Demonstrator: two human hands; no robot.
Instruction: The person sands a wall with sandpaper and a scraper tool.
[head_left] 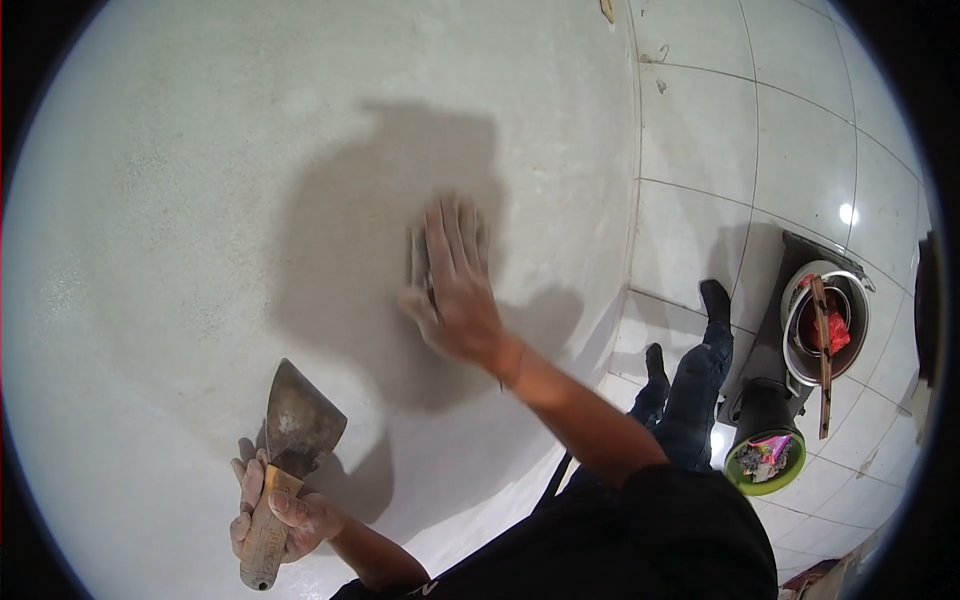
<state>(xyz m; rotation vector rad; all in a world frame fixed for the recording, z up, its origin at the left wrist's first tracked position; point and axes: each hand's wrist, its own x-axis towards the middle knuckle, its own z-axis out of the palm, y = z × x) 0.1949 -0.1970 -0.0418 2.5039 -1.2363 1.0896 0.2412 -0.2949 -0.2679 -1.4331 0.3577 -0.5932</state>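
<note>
Sanding block (420, 262) under right grip (455, 290)

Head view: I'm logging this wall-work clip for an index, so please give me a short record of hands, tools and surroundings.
Left hand: grips the wooden handle of a putty knife, blade pointing up, held clear of the wall
Right hand: palm pressed flat on a small sanding pad against the wall
Wall: pale, smooth, faintly speckled
Floor: glossy white tiles
By the feet: white bucket with a wooden stick, green-rimmed black container
</note>
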